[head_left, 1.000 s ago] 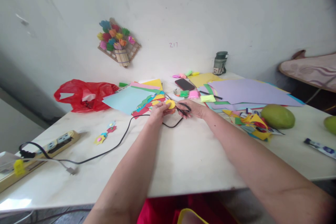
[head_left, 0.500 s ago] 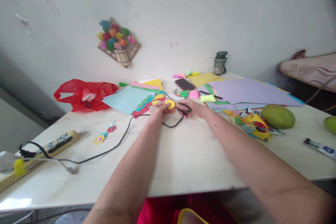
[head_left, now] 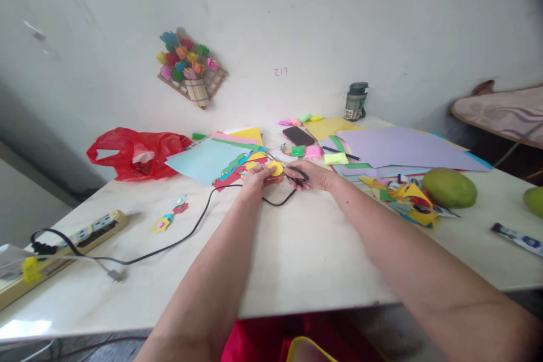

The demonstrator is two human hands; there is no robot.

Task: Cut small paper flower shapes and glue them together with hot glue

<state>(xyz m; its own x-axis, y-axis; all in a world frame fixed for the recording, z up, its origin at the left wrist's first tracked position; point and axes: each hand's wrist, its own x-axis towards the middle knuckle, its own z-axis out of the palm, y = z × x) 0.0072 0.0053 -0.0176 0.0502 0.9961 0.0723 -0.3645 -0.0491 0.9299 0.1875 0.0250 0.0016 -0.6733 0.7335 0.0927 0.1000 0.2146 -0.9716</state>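
Pinched in my left hand is a small round piece of yellow paper. My right hand is closed round the black handles of a pair of scissors, whose blades point toward the yellow piece. Whether the blades touch its edge I cannot tell. Just behind my left hand lie colourful cut paper shapes, partly covered by the hand. A black cable runs across the table below both hands. Cut paper flowers with small round centres lie to the left.
Behind my hands are a phone, clay packets and a pen. Coloured sheets, paper scraps and a green mango lie right. A red plastic bag and a power strip are left; a bottle stands at the back.
The yellow piece has turned slightly in my left hand. Both hands stay in nearly the same place, and everything else lies as before.
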